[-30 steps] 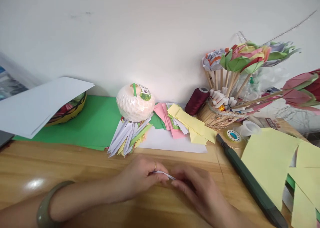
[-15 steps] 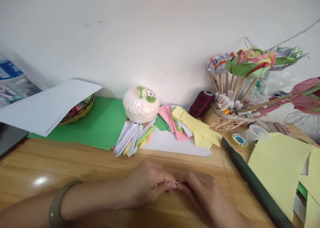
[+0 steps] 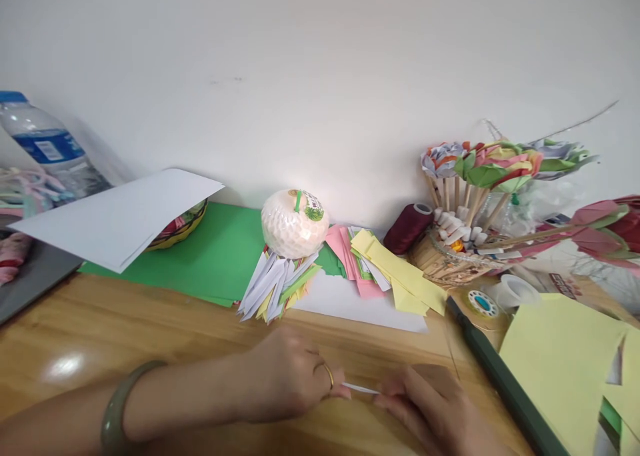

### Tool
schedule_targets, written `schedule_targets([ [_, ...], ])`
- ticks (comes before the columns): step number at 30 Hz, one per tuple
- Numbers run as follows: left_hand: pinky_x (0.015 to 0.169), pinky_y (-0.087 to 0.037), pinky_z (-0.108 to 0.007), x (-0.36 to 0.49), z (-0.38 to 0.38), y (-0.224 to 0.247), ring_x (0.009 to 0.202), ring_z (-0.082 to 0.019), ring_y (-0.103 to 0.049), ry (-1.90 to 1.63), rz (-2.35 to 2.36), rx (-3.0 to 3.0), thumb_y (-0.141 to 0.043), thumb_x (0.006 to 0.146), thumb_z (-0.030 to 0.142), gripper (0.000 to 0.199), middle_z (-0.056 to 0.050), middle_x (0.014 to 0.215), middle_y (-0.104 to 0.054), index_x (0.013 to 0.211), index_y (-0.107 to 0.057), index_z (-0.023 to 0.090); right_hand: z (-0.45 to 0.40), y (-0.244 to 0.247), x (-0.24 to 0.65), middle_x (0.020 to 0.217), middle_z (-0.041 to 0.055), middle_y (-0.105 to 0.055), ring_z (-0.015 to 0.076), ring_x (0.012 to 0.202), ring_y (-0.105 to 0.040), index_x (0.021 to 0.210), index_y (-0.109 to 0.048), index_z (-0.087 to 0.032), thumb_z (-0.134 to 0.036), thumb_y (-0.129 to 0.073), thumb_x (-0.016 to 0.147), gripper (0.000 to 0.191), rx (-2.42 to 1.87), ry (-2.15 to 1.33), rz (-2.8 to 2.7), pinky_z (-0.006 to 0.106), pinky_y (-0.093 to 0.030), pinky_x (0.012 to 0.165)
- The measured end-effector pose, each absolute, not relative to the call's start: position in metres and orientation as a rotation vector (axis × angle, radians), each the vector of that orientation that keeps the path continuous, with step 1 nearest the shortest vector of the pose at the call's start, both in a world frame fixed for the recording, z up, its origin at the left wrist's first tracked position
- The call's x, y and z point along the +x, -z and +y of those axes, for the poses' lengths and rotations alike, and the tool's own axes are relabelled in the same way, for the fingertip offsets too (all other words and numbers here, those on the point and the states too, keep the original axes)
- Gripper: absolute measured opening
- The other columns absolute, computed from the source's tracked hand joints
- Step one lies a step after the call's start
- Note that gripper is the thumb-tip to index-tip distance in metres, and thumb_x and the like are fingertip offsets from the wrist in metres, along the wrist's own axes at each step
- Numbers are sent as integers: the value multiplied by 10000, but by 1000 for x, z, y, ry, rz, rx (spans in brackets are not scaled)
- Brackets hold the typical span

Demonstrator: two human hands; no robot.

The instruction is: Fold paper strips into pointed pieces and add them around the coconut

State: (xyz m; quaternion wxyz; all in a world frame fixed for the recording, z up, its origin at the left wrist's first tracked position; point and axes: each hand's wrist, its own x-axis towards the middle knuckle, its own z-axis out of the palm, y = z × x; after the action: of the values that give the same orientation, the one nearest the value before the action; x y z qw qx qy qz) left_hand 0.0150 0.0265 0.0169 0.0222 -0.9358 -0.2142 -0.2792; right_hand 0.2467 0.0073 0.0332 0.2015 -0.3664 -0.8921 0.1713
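Observation:
Low over the wooden table, a narrow white paper strip (image 3: 361,389) stretches between my two hands. My left hand (image 3: 287,376), with a ring and a bangle on that arm, pinches its left end. The right end is pinched by my right hand (image 3: 425,399). Fingers hide both ends of the strip. Beyond my hands lies a bundle of folded paper pieces (image 3: 273,286), white, yellow and green. A round fruit in a white foam net (image 3: 293,229) rests on the back of that bundle.
Pink paper slips (image 3: 345,253) and yellow slips (image 3: 395,263) lie behind. A maroon thread spool (image 3: 407,229) leans by a basket (image 3: 445,263) holding paper flowers (image 3: 505,163). At right are a dark green bar-shaped tool (image 3: 505,376) and yellow sheets (image 3: 555,356). Green sheets (image 3: 220,243) lie left.
My hands have drawn apart, and more of the white strip shows between them. The camera view has shifted upward and a little left.

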Motion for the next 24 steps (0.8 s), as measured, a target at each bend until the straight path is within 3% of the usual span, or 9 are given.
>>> schedule_targets([
  [4, 423, -335, -217, 11, 29, -27, 439, -110, -470, 797, -686, -2966, -296, 1003, 190, 412, 27, 503, -527, 679, -549, 161, 9, -37, 249, 646, -28, -626, 94, 554, -602, 816, -503, -228, -323, -280, 1013, 312, -950, -451, -2456, 172, -447, 520],
  [9, 568, -455, -204, -8, 37, -37, 606, -122, -587, 882, -864, -3055, -251, 949, 99, 337, -10, 706, -639, 965, -584, 142, 17, -27, 269, 716, -16, -638, 107, 604, -621, 914, -502, -233, -264, -293, 1007, 230, -1068, -487, -2427, 191, -466, 559],
  [11, 533, -438, -185, -10, 39, -39, 552, -102, -564, 970, -991, -3011, -254, 980, 135, 332, 17, 647, -614, 930, -582, 153, 18, -23, 273, 717, -17, -633, 109, 614, -621, 928, -497, -232, -255, -326, 1000, 186, -1106, -468, -2383, 192, -464, 563],
  [14, 637, -487, -230, -2, 37, -44, 720, -137, -616, 1010, -1000, -3012, -262, 1014, 366, 376, -27, 802, -669, 1014, -571, 151, 13, -21, 266, 739, -16, -651, 115, 617, -627, 947, -498, -236, -256, -325, 1003, 183, -1073, -394, -2418, 202, -460, 570],
  [15, 620, -492, -251, 3, 34, -44, 728, -160, -614, 980, -969, -2990, -295, 975, 514, 482, -52, 828, -669, 1097, -550, 123, 11, -22, 262, 723, -22, -648, 112, 595, -621, 942, -495, -236, -253, -313, 1006, 193, -1037, -365, -2438, 200, -448, 547],
  [16, 577, -480, -256, 8, 32, -44, 686, -166, -603, 965, -898, -2939, -302, 961, 545, 528, -54, 788, -664, 1113, -546, 103, 8, -23, 258, 704, -25, -643, 112, 579, -613, 934, -493, -233, -252, -302, 1009, 206, -996, -335, -2456, 202, -439, 539],
  [18, 452, -379, -227, 15, 26, -41, 503, -131, -508, 979, -711, -2837, -316, 1005, 230, 314, 17, 567, -575, 879, -590, 144, 5, -27, 252, 673, -31, -629, 107, 557, -596, 912, -487, -227, -245, -297, 1012, 215, -935, -299, -2459, 202, -424, 536],
  [19, 420, -339, -235, 17, 24, -39, 466, -126, -476, 972, -691, -2815, -318, 996, 171, 325, 24, 533, -547, 813, -585, 145, 4, -28, 250, 659, -33, -621, 105, 549, -587, 895, -482, -224, -251, -299, 1013, 219, -916, -292, -2448, 202, -419, 537],
  [24, 402, -322, -234, 9, 19, -36, 432, -109, -469, 928, -691, -2810, -285, 1008, 151, 348, 37, 529, -551, 812, -572, 140, 4, -31, 249, 663, -31, -610, 108, 550, -564, 899, -472, -226, -285, -259, 1021, 253, -878, -367, -2469, 207, -408, 533],
])
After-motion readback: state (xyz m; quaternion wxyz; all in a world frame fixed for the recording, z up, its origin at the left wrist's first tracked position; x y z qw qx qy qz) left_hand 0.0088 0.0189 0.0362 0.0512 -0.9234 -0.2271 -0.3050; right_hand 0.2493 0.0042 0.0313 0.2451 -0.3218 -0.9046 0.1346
